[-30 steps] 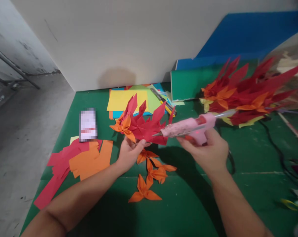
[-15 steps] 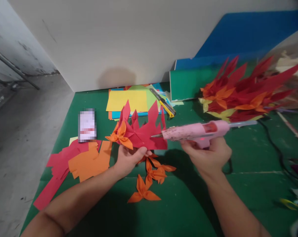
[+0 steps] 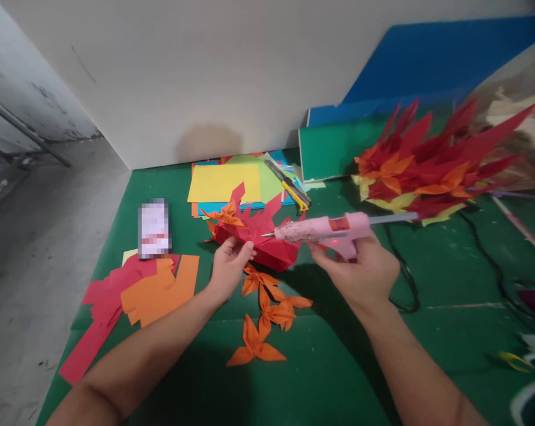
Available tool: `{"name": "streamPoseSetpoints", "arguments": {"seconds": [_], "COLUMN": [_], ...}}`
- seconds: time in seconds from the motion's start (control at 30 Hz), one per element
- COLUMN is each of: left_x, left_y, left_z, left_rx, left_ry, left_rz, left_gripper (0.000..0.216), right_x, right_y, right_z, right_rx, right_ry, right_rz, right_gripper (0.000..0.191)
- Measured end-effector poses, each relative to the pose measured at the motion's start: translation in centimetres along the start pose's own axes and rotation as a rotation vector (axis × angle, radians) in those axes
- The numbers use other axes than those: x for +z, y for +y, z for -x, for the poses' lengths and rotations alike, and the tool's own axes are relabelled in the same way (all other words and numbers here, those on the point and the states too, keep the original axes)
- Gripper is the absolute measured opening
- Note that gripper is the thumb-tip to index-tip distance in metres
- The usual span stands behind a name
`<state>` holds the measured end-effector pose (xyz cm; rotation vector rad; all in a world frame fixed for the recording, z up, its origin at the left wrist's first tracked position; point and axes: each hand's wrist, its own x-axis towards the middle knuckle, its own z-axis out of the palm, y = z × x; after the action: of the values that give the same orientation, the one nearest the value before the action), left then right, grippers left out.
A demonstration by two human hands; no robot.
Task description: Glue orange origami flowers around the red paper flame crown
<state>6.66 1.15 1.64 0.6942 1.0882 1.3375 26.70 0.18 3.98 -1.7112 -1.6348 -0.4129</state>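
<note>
Pinched between the thumb and fingers of my left hand [image 3: 229, 266] is a red paper craft piece [image 3: 274, 248] with pointed, flame-like tips. Orange folded paper flowers [image 3: 225, 214] sit at its left end. My right hand [image 3: 360, 275] grips a pink hot glue gun [image 3: 324, 231], whose metal nozzle points left at the red paper; whether it touches I cannot tell. A clear glue stick [image 3: 394, 218] juts from the gun's back. Several loose orange paper flowers [image 3: 255, 343] lie on the green table below the piece.
Red paper strips [image 3: 90, 343] and orange paper pieces [image 3: 161, 293] lie left, below a blurred-out rectangular object [image 3: 154, 229]. A yellow-black utility knife [image 3: 289, 186] rests on coloured sheets [image 3: 225, 183]. A larger red-orange paper arrangement [image 3: 427, 165] stands right, near a black cord [image 3: 484, 254].
The red paper piece has tilted, so its lower red side shows more and its flowers sit higher. The glue gun has moved left and slightly up with my right hand.
</note>
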Motion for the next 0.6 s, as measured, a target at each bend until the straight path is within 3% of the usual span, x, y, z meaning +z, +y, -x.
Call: {"name": "streamPoseSetpoints", "arguments": {"seconds": [0.3,0.6], "left_x": [0.01,0.02], "left_y": [0.40,0.63], "left_z": [0.81,1.12], "left_rx": [-0.007,-0.015], "left_ry": [-0.038,-0.033], "left_rz": [-0.016,-0.018], "left_gripper": [0.044,0.045], "right_x": [-0.15,-0.32], "right_y": [-0.26,-0.12], "right_z": [-0.06,-0.45], "right_rx": [-0.135,-0.334], "right_ry": [-0.034,0.091], "right_rz": [0.093,0.149], "right_gripper": [0.032,0.025]}}
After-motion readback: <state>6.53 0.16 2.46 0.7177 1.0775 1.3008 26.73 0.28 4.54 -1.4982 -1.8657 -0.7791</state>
